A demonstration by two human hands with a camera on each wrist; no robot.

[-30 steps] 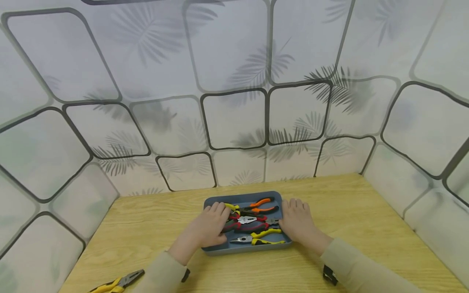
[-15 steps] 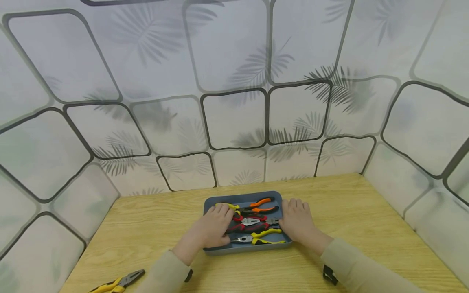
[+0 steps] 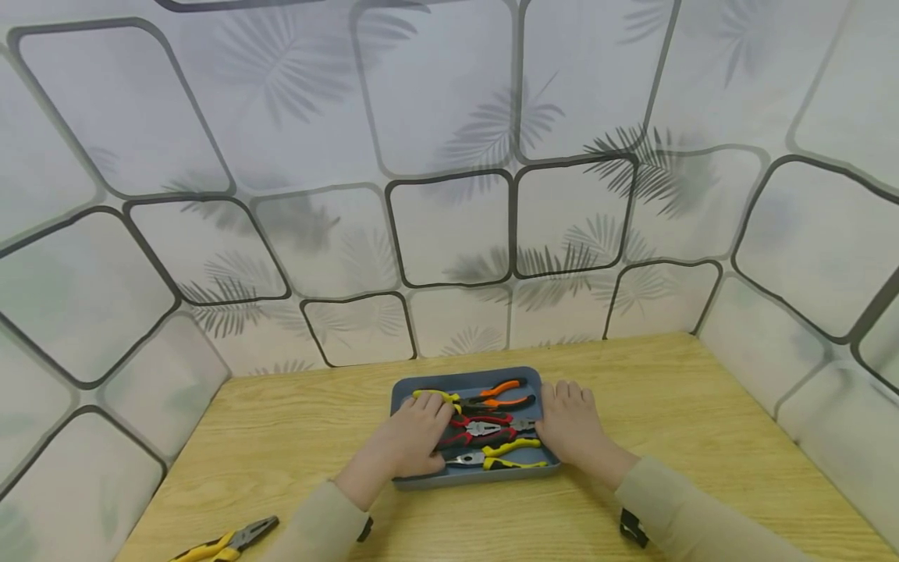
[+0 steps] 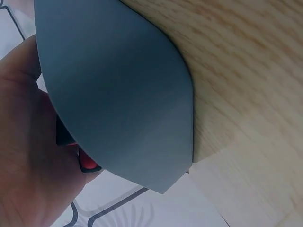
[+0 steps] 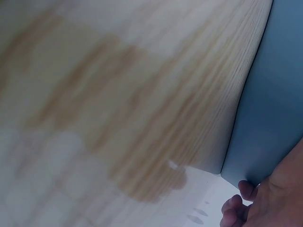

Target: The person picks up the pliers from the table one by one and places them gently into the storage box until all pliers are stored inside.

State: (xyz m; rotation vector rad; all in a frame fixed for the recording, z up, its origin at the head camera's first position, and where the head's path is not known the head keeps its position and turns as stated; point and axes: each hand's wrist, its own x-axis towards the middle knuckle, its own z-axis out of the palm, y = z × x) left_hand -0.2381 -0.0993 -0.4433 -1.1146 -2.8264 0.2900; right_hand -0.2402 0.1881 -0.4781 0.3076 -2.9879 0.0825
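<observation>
A blue-grey tray (image 3: 485, 478) holds several pliers on the table. My left hand (image 3: 410, 439) reaches over the tray's left side and grips the handles of red-and-black pliers (image 3: 483, 428), whose silver head points right. In the left wrist view, red handle ends (image 4: 88, 161) show beside the palm, past the tray wall (image 4: 123, 90). My right hand (image 3: 570, 421) holds the tray's right side. In the right wrist view, its fingers (image 5: 236, 208) curl near the corner of the wall (image 5: 270, 94); the thumb is hidden.
Orange-handled pliers (image 3: 504, 387) lie at the tray's back, beside yellow-handled pliers (image 3: 446, 396) partly covered by my left fingers. Long-nose yellow-and-black pliers (image 3: 500, 449) lie along the front. Outside, at the table's front left, lie more yellow pliers (image 3: 242, 538). A patterned curtain (image 3: 449, 234) surrounds the table.
My left hand has slid slightly to the right, and the red-and-black pliers have shifted right with it. The right hand and the tray stay nearly still.
</observation>
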